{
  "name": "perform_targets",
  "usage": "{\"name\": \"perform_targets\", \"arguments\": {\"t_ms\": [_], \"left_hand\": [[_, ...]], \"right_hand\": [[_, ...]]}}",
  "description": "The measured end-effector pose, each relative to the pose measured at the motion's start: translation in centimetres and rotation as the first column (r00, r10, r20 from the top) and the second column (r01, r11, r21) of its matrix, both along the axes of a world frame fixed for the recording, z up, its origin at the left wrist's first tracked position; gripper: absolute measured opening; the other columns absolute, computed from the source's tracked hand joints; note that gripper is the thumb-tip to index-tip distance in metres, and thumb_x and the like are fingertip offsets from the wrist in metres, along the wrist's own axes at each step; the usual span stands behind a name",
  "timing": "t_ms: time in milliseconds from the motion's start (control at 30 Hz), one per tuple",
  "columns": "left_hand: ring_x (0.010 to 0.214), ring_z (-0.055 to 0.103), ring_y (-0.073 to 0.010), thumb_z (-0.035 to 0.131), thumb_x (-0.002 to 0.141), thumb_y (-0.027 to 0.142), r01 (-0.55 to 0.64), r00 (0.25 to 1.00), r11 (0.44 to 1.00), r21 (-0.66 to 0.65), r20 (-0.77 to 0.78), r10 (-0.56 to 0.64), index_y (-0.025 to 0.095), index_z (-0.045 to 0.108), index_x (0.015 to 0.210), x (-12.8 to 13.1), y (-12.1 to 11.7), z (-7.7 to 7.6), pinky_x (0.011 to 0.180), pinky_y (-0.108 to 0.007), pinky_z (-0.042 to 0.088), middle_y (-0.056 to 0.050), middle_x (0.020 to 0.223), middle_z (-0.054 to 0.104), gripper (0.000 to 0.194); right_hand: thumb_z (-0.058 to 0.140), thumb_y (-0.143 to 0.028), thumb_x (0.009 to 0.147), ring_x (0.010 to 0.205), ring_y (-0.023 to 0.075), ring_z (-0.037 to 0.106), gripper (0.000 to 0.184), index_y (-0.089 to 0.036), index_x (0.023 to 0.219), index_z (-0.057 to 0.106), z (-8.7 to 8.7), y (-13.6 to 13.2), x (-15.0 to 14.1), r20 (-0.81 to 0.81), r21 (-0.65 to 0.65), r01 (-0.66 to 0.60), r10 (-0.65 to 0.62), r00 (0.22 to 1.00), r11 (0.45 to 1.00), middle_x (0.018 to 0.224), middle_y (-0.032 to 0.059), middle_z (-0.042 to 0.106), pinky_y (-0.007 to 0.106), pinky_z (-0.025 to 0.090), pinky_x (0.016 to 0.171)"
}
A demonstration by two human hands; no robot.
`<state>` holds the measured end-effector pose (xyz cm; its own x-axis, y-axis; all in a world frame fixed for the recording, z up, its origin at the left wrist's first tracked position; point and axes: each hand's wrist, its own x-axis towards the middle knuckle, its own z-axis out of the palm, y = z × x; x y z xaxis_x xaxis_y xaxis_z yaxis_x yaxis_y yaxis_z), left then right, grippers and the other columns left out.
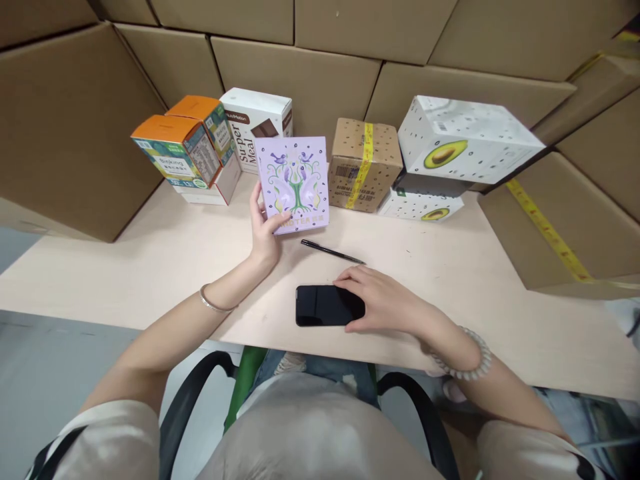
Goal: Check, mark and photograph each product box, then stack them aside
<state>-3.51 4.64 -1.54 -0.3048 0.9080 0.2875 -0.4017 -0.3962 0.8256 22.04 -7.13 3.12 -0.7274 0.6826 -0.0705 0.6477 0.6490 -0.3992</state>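
My left hand (265, 230) grips a flat purple tea box (294, 183) by its lower left side, thumb across the front. The box is tilted up, its patterned face turned towards me. A black smartphone (323, 305) lies flat on the table, screen dark. Around the phone's right end my right hand (373, 300) is closed, thumb and fingers on its opposite long edges. Between the purple box and the phone lies a black pen (333, 251), its right tip near my right fingers.
On the table (200, 247), orange-topped boxes (173, 150) and a white Super Meal box (260, 110) stand back left. A brown taped carton (357, 160) and white avocado boxes (460, 137) stand back right. Large cardboard cartons (300, 80) wall in the back and sides.
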Motion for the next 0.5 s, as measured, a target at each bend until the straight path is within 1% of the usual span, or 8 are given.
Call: {"name": "perform_targets", "arguments": {"t_ms": [67,133,233,333,400,467,500], "left_hand": [[0.154,0.051,-0.0348,0.095,0.054,0.034,0.000,1.000,1.000,-0.006,0.003,0.000,0.032,0.055,0.134,0.0,0.0,0.1,0.129,-0.044,0.042,-0.003,0.141,0.067,0.089],[0.154,0.051,-0.0342,0.095,0.055,0.032,0.000,1.000,1.000,-0.009,0.006,0.000,0.031,0.055,0.134,0.0,-0.1,0.2,0.130,-0.043,0.042,-0.003,0.143,0.066,0.088],[0.153,0.052,-0.0331,0.094,0.055,0.030,0.007,1.000,1.000,-0.013,-0.003,-0.007,0.031,0.056,0.134,0.1,-0.3,0.2,0.129,-0.043,0.042,-0.003,0.142,0.066,0.087],[0.151,0.054,-0.0323,0.094,0.054,0.029,0.023,1.000,1.000,-0.016,-0.002,-0.023,0.032,0.055,0.136,0.1,-0.3,0.0,0.127,-0.042,0.044,-0.003,0.145,0.065,0.091],[0.149,0.056,-0.0326,0.095,0.053,0.029,0.043,0.999,0.999,-0.027,-0.001,-0.043,0.033,0.054,0.138,0.1,-0.3,-0.3,0.125,-0.044,0.047,-0.004,0.147,0.064,0.094],[0.147,0.057,-0.0332,0.097,0.053,0.033,0.057,0.998,0.998,-0.031,-0.023,-0.058,0.034,0.053,0.141,0.1,-0.2,-0.5,0.124,-0.046,0.048,-0.004,0.149,0.064,0.098],[0.146,0.058,-0.0335,0.098,0.053,0.036,0.060,0.997,0.998,-0.026,-0.040,-0.061,0.035,0.053,0.141,0.1,-0.1,-0.7,0.123,-0.047,0.048,-0.004,0.150,0.063,0.099]], "right_hand": [[0.093,-0.034,0.068,0.116,0.0354,0.071,0.064,-0.014,0.124,0.069,-0.2,0.0,-0.3,-0.048,0.005,0.002,-0.001,0.999,1.000,0.122,0.0155,0.073,0.051,0.059,0.103],[0.086,-0.030,0.068,0.114,0.0366,0.072,0.061,-0.014,0.124,0.066,-0.2,0.1,-0.4,-0.098,0.034,0.013,-0.010,0.995,0.999,0.119,0.0159,0.074,0.052,0.059,0.103],[0.079,-0.027,0.070,0.113,0.0358,0.074,0.064,-0.017,0.131,0.059,0.1,0.4,-0.3,-0.176,0.076,0.070,-0.055,0.983,0.995,0.122,0.0149,0.075,0.051,0.061,0.099],[0.080,-0.034,0.070,0.107,0.0340,0.077,0.073,-0.023,0.137,0.051,0.4,0.6,0.0,-0.276,0.131,0.199,-0.157,0.948,0.971,0.125,0.0118,0.075,0.047,0.064,0.088],[0.082,-0.038,0.069,0.106,0.0338,0.078,0.082,-0.026,0.140,0.045,0.3,0.6,0.3,-0.386,0.205,0.338,-0.242,0.890,0.919,0.128,0.0112,0.074,0.046,0.065,0.083],[0.084,-0.041,0.066,0.108,0.0339,0.077,0.090,-0.028,0.143,0.040,0.0,0.5,0.6,-0.521,0.267,0.477,-0.291,0.803,0.837,0.130,0.0113,0.071,0.048,0.065,0.085],[0.084,-0.042,0.065,0.110,0.0340,0.076,0.093,-0.028,0.144,0.038,-0.1,0.6,0.7,-0.582,0.285,0.531,-0.296,0.757,0.798,0.131,0.0115,0.069,0.049,0.065,0.088]]}}
